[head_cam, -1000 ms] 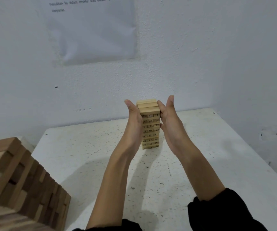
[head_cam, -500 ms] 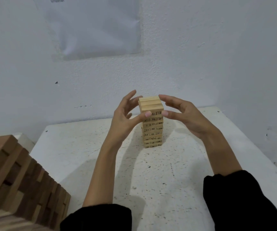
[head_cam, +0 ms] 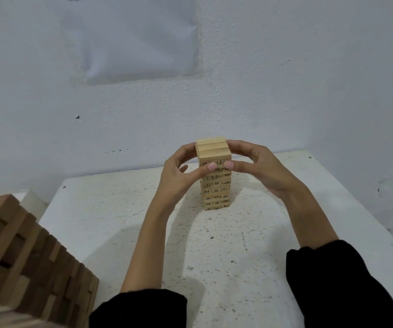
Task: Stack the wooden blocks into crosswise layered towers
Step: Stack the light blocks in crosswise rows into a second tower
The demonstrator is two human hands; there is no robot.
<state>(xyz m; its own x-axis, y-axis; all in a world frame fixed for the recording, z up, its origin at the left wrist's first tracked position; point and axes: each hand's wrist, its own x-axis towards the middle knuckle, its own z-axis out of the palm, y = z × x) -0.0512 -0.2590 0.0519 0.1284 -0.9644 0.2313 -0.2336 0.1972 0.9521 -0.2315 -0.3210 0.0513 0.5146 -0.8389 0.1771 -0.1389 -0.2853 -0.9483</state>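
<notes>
The small tower (head_cam: 215, 185) stands far-centre on the white table (head_cam: 119, 221), left hand (head_cam: 179, 172) and right hand (head_cam: 260, 166) each clasping its top layers (head_cam: 212, 147), thumb on the near face, fingers behind; I'd squeeze gently and evenly to square them without toppling it.

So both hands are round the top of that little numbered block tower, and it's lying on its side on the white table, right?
Not quite. The head view shows the tower standing upright on the white table, not lying on its side. The left hand and right hand do grip its top.
</notes>
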